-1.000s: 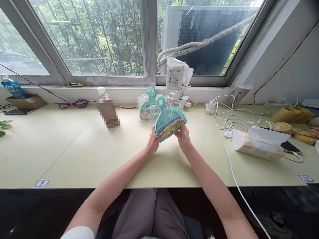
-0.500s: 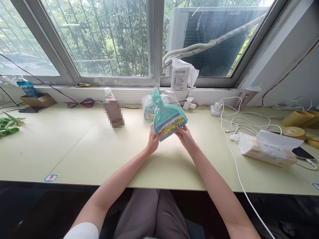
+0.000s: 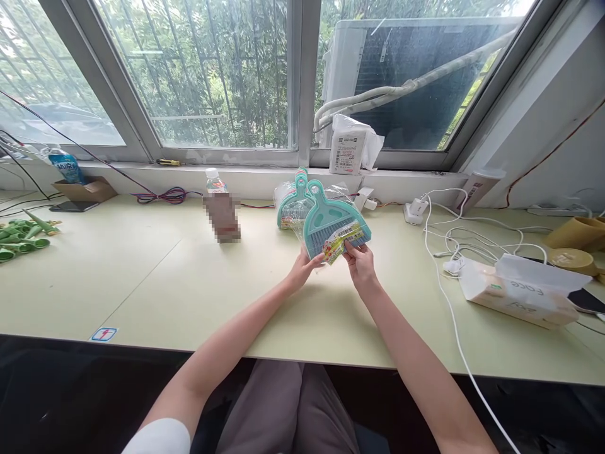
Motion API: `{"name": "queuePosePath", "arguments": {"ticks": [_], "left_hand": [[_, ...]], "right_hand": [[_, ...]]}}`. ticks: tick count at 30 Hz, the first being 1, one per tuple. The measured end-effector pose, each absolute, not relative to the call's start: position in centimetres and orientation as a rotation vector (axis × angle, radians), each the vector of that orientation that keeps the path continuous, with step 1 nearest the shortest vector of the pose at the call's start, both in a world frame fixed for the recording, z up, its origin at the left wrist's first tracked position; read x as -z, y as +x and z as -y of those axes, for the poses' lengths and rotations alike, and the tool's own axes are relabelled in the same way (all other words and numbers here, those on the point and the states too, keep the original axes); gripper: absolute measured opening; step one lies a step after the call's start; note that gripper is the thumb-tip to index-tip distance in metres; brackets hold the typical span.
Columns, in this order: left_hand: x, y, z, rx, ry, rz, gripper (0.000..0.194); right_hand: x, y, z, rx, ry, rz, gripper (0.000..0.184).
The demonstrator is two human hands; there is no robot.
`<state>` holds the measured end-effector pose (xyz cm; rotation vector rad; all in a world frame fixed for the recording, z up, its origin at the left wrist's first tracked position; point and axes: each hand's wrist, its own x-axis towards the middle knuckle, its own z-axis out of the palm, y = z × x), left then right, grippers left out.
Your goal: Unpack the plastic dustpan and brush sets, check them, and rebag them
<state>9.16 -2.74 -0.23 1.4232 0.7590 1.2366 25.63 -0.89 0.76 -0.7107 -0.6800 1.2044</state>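
Note:
Both my hands hold up a small teal brush and dustpan set (image 3: 333,221) in clear wrapping above the pale green desk (image 3: 142,277). My left hand (image 3: 305,268) grips its lower left edge. My right hand (image 3: 360,260) pinches the yellow paper label (image 3: 341,239) at its lower right. Behind it on the desk lies a second teal set (image 3: 290,208) in a clear bag.
A water bottle (image 3: 220,208) stands left of centre. White cables (image 3: 454,233), chargers and a tissue pack (image 3: 520,293) lie at the right. Green items (image 3: 21,233) sit at the far left, a white packet (image 3: 350,148) on the sill.
The set has shifted a little right and turned. The yellow label now sticks out from its lower edge under my right fingers. My view has turned slightly left.

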Motion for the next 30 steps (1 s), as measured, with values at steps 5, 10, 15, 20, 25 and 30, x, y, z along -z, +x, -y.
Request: {"name": "queuePosePath", "arguments": {"ticks": [5, 10, 15, 20, 25, 30], "left_hand": [[-0.1, 8.8, 2.5, -1.479, 1.458, -0.84, 0.065], [-0.7, 9.0, 3.0, -1.531, 1.532, -0.832, 0.09], [-0.8, 8.9, 3.0, -1.576, 1.533, -0.89, 0.088], [-0.9, 8.9, 3.4, -1.603, 1.524, -0.89, 0.081], [-1.3, 8.9, 3.1, -1.464, 1.4, -0.721, 0.093], [-1.5, 8.5, 2.3, -1.358, 1.211, -0.751, 0.056]], "right_hand": [[-0.5, 24.6, 1.3, -1.231, -0.698, 0.699, 0.042], [-0.5, 24.1, 1.4, -1.245, -0.725, 0.655, 0.041], [-0.5, 24.0, 1.4, -1.257, -0.714, 0.658, 0.04], [-0.9, 23.6, 1.9, -1.257, -0.732, 0.675, 0.038], [-1.0, 24.2, 1.7, -1.244, -0.724, 0.655, 0.039], [-1.3, 24.0, 2.0, -1.215, -0.737, 0.674, 0.039]]}}
